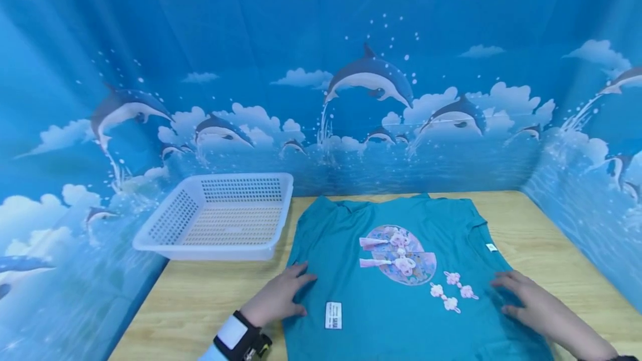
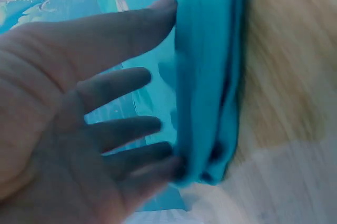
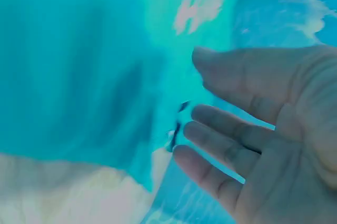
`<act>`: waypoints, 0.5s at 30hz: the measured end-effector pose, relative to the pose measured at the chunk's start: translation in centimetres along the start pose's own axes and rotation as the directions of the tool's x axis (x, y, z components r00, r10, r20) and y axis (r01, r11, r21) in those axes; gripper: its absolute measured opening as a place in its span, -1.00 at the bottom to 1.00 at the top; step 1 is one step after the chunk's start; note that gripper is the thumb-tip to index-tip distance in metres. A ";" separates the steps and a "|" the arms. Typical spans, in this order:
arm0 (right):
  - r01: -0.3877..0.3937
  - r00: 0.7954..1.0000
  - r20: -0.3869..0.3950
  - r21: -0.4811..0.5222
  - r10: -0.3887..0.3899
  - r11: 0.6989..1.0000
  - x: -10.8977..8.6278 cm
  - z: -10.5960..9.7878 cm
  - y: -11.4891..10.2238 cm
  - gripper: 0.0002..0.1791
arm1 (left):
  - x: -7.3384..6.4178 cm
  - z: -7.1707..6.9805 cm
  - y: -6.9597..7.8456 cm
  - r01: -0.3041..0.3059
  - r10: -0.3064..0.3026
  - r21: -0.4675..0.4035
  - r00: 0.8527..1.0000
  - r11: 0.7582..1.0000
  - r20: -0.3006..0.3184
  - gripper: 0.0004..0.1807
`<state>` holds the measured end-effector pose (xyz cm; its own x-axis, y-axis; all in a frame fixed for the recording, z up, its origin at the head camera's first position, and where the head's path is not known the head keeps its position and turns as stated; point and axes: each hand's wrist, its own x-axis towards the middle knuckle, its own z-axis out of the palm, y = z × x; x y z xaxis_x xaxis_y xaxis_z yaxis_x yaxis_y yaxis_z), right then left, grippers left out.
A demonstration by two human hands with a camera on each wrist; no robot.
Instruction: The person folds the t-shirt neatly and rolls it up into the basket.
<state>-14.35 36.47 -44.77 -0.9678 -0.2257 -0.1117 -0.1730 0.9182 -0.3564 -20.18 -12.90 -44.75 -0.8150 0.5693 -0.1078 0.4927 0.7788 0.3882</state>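
A teal shirt (image 1: 391,316) lies spread on the table, with a round floral print (image 1: 406,261) and pink knot decorations (image 1: 453,291) on its front. A white label (image 1: 333,315) shows near its left side. My left hand (image 1: 283,297) is at the shirt's left edge, fingers spread and nearly straight; the left wrist view has the fingertips right by the folded teal edge (image 2: 205,87). At the opposite edge, my right hand (image 1: 526,302) reaches over the cloth with fingers extended. In the right wrist view its fingers (image 3: 221,139) are relaxed and nothing is between them and the thumb.
A white plastic basket (image 1: 271,250) with perforated walls stands at the back left of the wooden table (image 1: 200,305). Blue curtains (image 1: 301,15) printed with dolphins and clouds enclose the back and both sides. A small white tag (image 1: 491,247) sits by the shirt's right sleeve.
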 end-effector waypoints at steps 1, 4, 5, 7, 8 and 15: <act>-0.027 1.000 0.000 -0.020 0.027 0.999 0.3 0.2 0.3 -0.56 | 0.0 0.0 -0.1 0.014 -0.014 -0.008 1.000 1.000 0.013 -0.30; -0.059 0.997 0.050 -0.043 0.061 0.997 0.9 0.8 1.1 -0.44 | 0.0 -0.1 -0.2 0.044 -0.043 -0.027 0.998 0.999 0.044 -0.28; -0.072 0.995 0.066 -0.048 0.075 0.996 1.0 1.0 1.2 -0.44 | 0.0 -0.1 -0.2 0.049 -0.047 -0.025 0.998 0.999 0.047 -0.28; -0.089 0.993 0.076 -0.058 0.094 0.994 1.1 1.3 1.4 -0.49 | 0.0 0.0 -0.2 0.049 -0.049 -0.007 0.998 0.999 0.038 -0.29; -0.093 0.993 0.068 -0.065 0.098 0.994 1.2 1.3 1.3 -0.52 | 0.0 0.0 -0.2 0.046 -0.046 0.008 0.999 0.999 0.026 -0.30; -0.105 0.993 0.045 -0.072 0.108 0.992 2.1 0.2 -0.1 -0.75 | 0.4 0.1 0.0 -0.017 0.026 0.169 0.998 0.985 -0.054 -0.49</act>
<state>-16.31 35.91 -45.12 -0.9716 -0.1391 -0.1913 -0.0831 0.9580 -0.2745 -20.45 -12.65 -44.88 -0.8170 0.5746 -0.0482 0.5508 0.8024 0.2298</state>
